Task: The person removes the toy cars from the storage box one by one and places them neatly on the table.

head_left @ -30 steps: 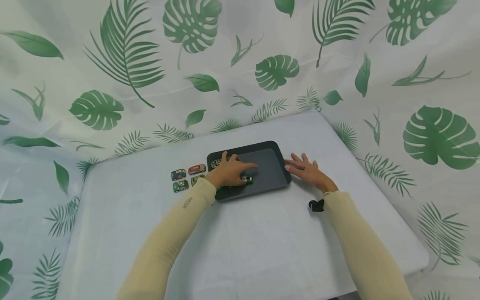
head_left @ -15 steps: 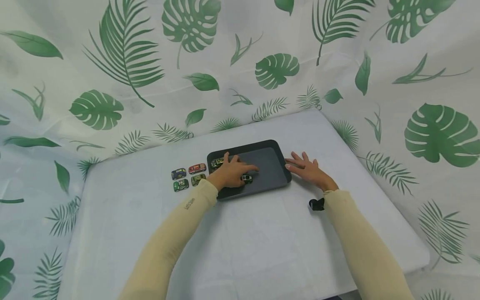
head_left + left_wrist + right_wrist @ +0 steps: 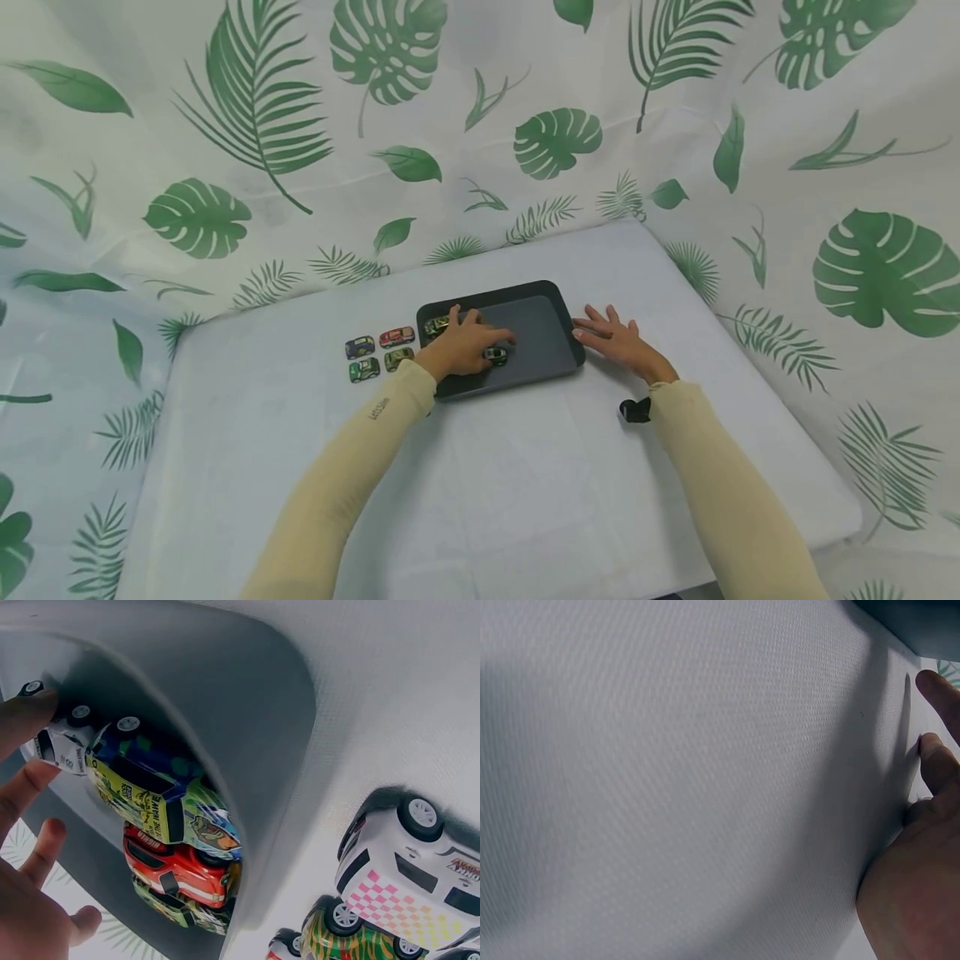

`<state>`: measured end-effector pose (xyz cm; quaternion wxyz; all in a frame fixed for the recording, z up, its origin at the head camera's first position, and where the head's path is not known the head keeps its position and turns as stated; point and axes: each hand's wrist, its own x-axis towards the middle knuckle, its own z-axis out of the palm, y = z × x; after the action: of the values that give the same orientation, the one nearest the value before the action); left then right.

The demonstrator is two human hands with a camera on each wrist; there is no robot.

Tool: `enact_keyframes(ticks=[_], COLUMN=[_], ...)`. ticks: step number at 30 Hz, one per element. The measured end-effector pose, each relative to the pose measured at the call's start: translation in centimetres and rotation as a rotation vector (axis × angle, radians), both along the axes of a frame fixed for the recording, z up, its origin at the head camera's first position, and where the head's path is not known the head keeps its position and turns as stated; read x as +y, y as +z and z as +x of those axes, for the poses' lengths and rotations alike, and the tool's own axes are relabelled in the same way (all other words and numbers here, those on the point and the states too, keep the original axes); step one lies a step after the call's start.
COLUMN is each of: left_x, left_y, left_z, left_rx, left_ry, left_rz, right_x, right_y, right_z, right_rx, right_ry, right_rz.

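My left hand [image 3: 467,343] reaches into a dark grey tray [image 3: 534,329]. Its thumb and index finger pinch a small white toy car [image 3: 66,752] near the tray floor; the other fingers spread away from it. Right behind that car, lined up along the tray's end wall, are a blue-and-yellow toy car [image 3: 154,787], a red one [image 3: 176,864] and a dark green patterned one [image 3: 184,909]. With fingers extended, my right hand [image 3: 621,343] rests at the tray's right side, fingertips right at the outer wall.
Left of the tray on the white table [image 3: 525,483] stand several more toy cars in two rows, among them a red car [image 3: 397,337], a blue car [image 3: 360,347] and a green car [image 3: 364,369]. A leaf-printed curtain [image 3: 465,233] rises behind the table.
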<state>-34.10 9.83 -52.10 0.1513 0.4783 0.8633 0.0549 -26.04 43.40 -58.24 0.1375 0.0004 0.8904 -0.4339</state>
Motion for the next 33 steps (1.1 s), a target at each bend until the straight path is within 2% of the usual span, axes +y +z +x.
enact_keyframes(ticks=[4, 13, 17, 24, 29, 30, 33], left_x=[-0.4, -1.0, -1.5, -2.6, -3.7, -4.0, -4.9], left_y=[0.0, 1.1, 1.7, 3.5, 4.4, 4.5, 5.0], left_z=[-0.1, -0.4, -0.6, -0.8, -1.3, -1.4, -1.6], left_rx=[-0.006, -0.012, 0.009, 0.016, 0.044, 0.049, 0.044], left_ry=[0.007, 0.019, 0.033, 0.068, 0.067, 0.07, 0.091], left_rz=[0.025, 0.082, 0.084, 0.085, 0.082, 0.084, 0.104], right_x=[0.3, -1.7, -1.8, -1.3, -1.4, -1.6, -1.5], right_y=[-1.0, 2.0, 2.0, 0.8, 1.7, 2.2, 2.5], right_z=[-0.6, 0.5, 0.5, -0.3, 0.2, 0.5, 0.7], right_rx=[0.0, 0.005, 0.008, -0.005, -0.011, -0.007, -0.015], right_ry=[0.006, 0.019, 0.021, 0.02, 0.022, 0.021, 0.018], right_rz=[-0.001, -0.039, -0.039, -0.001, -0.008, -0.012, -0.006])
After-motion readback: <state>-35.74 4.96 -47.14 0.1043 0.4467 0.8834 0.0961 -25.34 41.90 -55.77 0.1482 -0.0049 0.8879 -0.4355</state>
